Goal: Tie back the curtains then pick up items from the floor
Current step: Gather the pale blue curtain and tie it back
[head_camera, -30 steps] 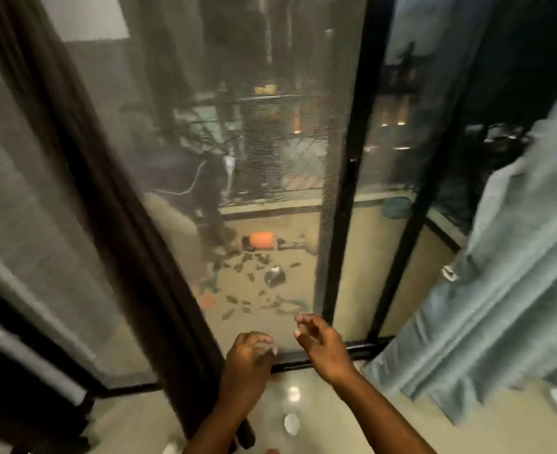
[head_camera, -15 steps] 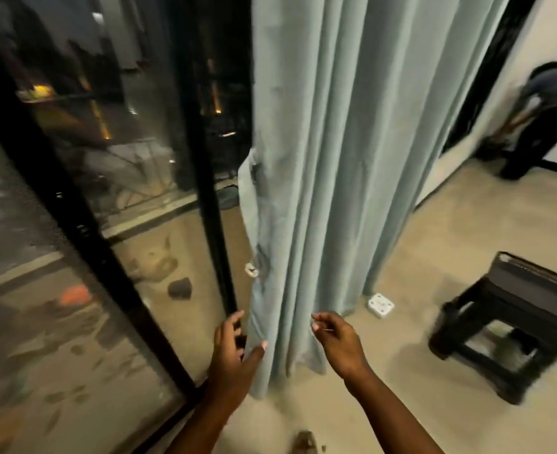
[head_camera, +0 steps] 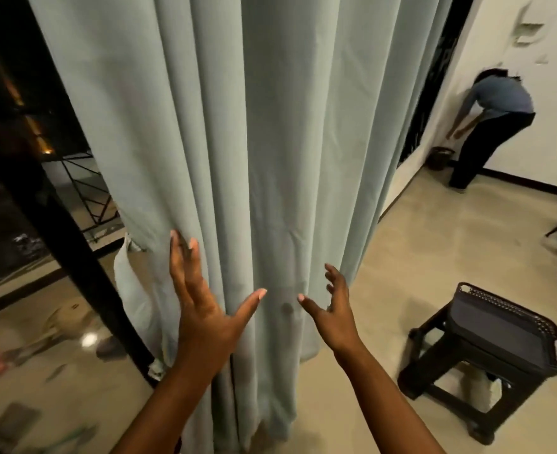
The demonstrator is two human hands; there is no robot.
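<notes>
Curtain: the pale grey-green curtain (head_camera: 270,158) hangs in long vertical folds through the centre of the frame, from the top edge down to the floor; it is not tied back yet.
Left hand: the left hand (head_camera: 201,303) is wide open, fingers straight and pointing up, thumb spread to the right; it lies flat on the left folds and grips nothing.
Right hand: the right hand (head_camera: 331,308) is also open, fingers loosely bent, at the right edge of the bundle; I cannot tell if it touches the cloth.
Key relation: the curtain stands directly ahead, between the two hands, with its long axis vertical. The left hand is nearer. To gather the cloth, I judge the hands must close toward each other across the folds.
Tie-back: a loose strip of the same cloth (head_camera: 129,276) hangs at the curtain's left edge; possibly a tie, not sure.
Left side: black door frame (head_camera: 57,224) and dark glass, just beside the curtain.
Lower right: black stool (head_camera: 467,381) carrying a dark tray (head_camera: 506,329), well apart from the curtain.
Upper right: another person (head_camera: 493,126) bends near the wall, far away.
Obstacle: nothing stands between the hands and the curtain.
</notes>
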